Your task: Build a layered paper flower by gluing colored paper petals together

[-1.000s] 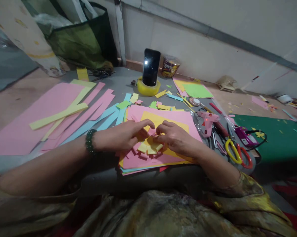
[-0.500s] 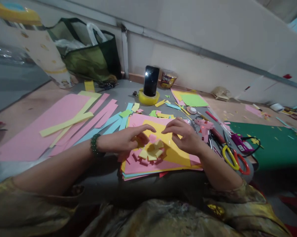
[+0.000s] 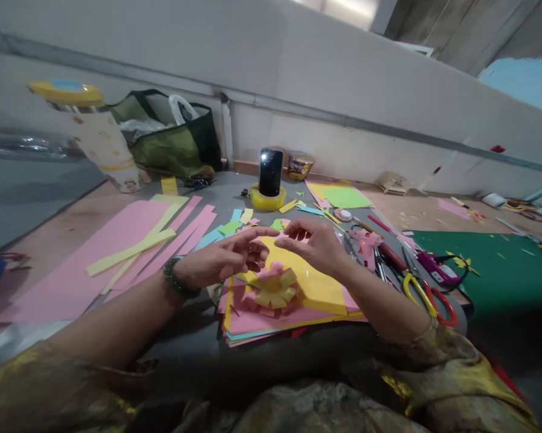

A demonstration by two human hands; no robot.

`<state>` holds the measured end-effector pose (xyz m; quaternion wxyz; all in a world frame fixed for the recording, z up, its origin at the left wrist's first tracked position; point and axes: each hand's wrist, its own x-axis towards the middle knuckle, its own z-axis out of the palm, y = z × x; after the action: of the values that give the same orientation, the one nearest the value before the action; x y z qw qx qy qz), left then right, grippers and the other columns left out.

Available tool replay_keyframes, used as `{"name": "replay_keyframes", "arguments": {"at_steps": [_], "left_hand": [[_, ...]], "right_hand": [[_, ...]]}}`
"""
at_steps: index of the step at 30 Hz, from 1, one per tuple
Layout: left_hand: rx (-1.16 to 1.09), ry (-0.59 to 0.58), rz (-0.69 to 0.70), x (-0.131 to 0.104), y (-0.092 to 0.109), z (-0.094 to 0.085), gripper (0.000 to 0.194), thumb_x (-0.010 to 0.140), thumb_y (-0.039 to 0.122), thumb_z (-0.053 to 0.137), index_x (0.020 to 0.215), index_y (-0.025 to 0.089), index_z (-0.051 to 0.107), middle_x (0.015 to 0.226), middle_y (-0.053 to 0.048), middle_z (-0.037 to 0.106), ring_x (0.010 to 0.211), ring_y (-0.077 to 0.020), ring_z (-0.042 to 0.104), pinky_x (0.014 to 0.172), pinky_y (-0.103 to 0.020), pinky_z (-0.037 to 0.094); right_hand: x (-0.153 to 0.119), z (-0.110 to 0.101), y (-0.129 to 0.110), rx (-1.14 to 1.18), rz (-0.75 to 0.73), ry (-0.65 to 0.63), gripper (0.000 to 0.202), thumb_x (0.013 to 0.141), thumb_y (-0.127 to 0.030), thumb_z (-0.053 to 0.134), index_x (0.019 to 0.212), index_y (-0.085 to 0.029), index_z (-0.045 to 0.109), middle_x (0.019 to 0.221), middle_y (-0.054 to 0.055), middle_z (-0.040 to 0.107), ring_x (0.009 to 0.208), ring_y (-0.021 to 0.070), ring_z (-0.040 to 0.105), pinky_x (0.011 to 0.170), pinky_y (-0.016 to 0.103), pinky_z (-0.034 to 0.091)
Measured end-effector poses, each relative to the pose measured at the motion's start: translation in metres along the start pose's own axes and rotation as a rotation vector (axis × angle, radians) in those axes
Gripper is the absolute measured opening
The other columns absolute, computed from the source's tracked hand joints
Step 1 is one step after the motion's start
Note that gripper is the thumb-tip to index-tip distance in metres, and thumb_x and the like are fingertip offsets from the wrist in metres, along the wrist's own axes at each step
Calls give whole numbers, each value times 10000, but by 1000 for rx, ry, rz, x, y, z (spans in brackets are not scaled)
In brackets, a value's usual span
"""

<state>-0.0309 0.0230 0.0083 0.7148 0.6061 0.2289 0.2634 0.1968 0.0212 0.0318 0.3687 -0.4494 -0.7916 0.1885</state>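
Note:
A paper flower (image 3: 277,294) with yellow and pink curled petals lies on a stack of coloured paper (image 3: 293,325), pink and yellow sheets uppermost. Above its left side hovers my left hand (image 3: 230,255), the index finger stretched to the right and the other fingers loosely bent. My right hand (image 3: 318,246) faces it from the right, fingers curved and thumb pointing left, with a gap between them. The fingertips of both hands come close together over the paper; whether they touch I cannot tell. I see nothing held in either hand.
Pink and yellow paper strips (image 3: 130,252) lie left. A phone (image 3: 271,171) stands in a yellow tape roll (image 3: 268,201) behind. To the right are a pink glue gun (image 3: 365,243), scissors (image 3: 428,300) and a green sheet (image 3: 500,258). A tumbler (image 3: 101,138) and bag (image 3: 171,135) stand back left.
The view has tilted up, so things sit lower in it. My left index finger has straightened toward the right hand, and both hands have lifted away from the flower.

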Motion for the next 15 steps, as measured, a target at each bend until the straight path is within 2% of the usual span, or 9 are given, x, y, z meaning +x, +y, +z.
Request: {"name": "replay_keyframes", "arguments": {"at_steps": [4,10,15], "left_hand": [[-122,-31,-28,0,-4,0,791,572,79,593,1342,254,552,942,-3,555,894,-160,538,830,-295,462],[-255,-95,9,1,-9,0,798,563,62,625,1330,279,583,939,6,582,882,-158,543,841,-308,456],[-291,-163,33,1,-11,-1,780,580,53,658,1319,299,616,941,12,607,899,-149,566,860,-299,466]], "right_hand": [[3,2,-8,32,-63,-8,440,912,-542,652,670,-175,672,621,-1,627,597,113,519,562,245,364],[6,-7,-7,-66,-268,-25,269,953,-325,646,730,-179,683,697,14,664,672,133,547,658,264,416],[8,-11,-3,6,-405,-43,233,974,-295,603,779,-186,667,736,15,679,693,132,568,677,265,443]]}}
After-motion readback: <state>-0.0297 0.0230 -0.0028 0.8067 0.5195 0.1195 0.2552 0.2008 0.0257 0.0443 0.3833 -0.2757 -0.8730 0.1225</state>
